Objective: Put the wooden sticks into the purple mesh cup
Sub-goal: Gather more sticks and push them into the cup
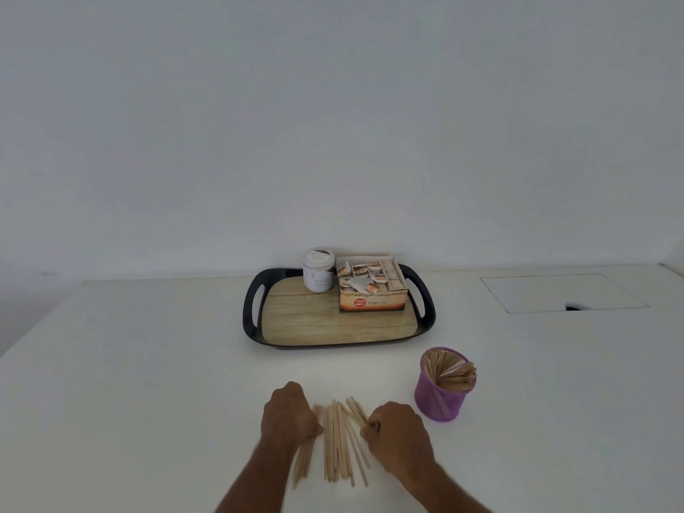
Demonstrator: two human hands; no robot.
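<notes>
A loose pile of thin wooden sticks (337, 442) lies on the white table near the front edge. My left hand (287, 414) has its fingers curled round the sticks on the pile's left side. My right hand (398, 433) pinches several sticks on the pile's right side. The purple mesh cup (442, 399) stands upright just right of my right hand, holding several sticks that lean inside it.
A black-rimmed tray (255, 320) with a wooden base sits behind the pile, carrying a white jar (318, 270) and an open tea box (372, 288). A rectangular hatch (562, 292) is set into the table at the far right. A white wall rises behind.
</notes>
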